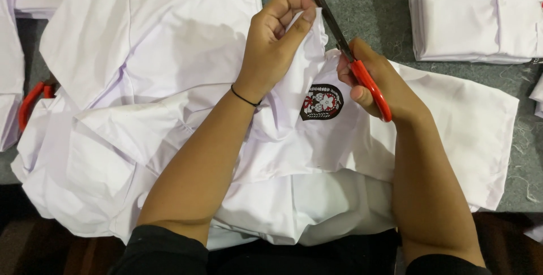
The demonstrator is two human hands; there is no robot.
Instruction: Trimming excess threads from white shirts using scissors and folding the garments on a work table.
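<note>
A white shirt (169, 111) lies spread in front of me, with a dark embroidered badge (321, 102) near its middle. My left hand (277, 43) pinches a fold of the shirt's cloth just above the badge, with a thin black band on its wrist. My right hand (376, 82) holds red-handled scissors (345, 48), whose blades point up and away, close beside the pinched cloth. The blades' tip runs out of view at the top.
A stack of folded white shirts (475, 14) sits at the top right on grey felt-like surface (367, 3) with loose threads. More white cloth lies at the top left. A second red scissor handle (31, 102) pokes out at the left edge.
</note>
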